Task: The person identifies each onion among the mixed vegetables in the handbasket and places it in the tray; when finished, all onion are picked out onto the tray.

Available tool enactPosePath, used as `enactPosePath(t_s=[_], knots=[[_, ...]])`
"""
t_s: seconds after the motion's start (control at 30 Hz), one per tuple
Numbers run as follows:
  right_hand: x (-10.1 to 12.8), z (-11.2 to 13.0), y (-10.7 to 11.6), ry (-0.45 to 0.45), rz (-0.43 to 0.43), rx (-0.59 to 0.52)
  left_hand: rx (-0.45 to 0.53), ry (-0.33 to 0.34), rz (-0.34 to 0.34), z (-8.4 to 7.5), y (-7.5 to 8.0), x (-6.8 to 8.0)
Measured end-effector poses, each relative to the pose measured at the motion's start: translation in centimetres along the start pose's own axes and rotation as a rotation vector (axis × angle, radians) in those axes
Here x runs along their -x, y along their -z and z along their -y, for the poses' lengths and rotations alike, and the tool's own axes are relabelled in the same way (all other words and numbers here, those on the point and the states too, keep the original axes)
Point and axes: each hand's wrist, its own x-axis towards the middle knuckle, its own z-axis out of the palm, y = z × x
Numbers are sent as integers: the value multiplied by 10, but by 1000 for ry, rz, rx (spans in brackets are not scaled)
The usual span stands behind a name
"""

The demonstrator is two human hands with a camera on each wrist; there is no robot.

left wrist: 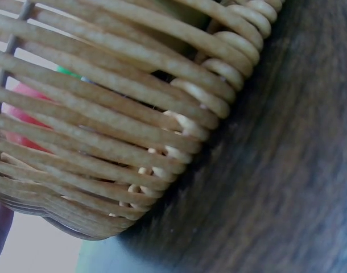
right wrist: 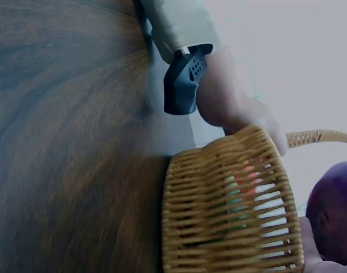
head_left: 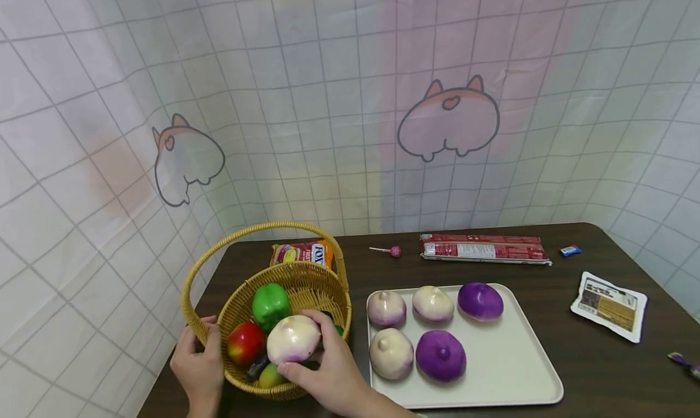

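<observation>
My right hand (head_left: 336,372) pinches a white turnip with a purple base (head_left: 293,340) over the wicker basket (head_left: 306,278). In the right wrist view the turnip's purple underside (right wrist: 335,213) shows beside the basket's wall (right wrist: 230,210). At the basket's left side, my left hand (head_left: 199,363) grips the foot of its arched handle (head_left: 188,290). Inside the basket lie a green bell pepper (head_left: 270,305), a red apple-like fruit (head_left: 246,343), a dark eggplant-like piece (head_left: 257,366) and a yellow-green fruit (head_left: 270,376). The left wrist view is mostly filled by basket weave (left wrist: 105,114).
Right of the basket, a white tray (head_left: 508,357) bears several white and purple turnips (head_left: 441,355). Behind are a snack packet (head_left: 301,254), a lollipop (head_left: 395,251) and a long red package (head_left: 483,249). A small blue wrapper (head_left: 570,250) and a white-brown pouch (head_left: 609,307) lie at right.
</observation>
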Motion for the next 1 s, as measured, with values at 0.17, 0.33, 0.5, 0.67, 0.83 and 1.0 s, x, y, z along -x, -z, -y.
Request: enactPosePath(t_s=[0.17, 0.33, 0.5, 0.67, 0.83, 1.0], knots=[[3, 8, 11, -22, 9, 5, 5, 4, -3, 4, -1, 0], [6, 19, 28, -46, -1, -27, 8, -7, -8, -11, 0, 0], [13, 27, 48, -65, -24, -18, 17, -16, -15, -33, 2, -2], [21, 34, 69, -63, -41, 47, 26, -21, -19, -40, 2, -3], [31, 39, 90, -38, -86, 155, 33, -21, -19, -41, 2, -2], [39, 38, 111, 10, -151, 212, 36, -9, -17, -42, 3, -1]])
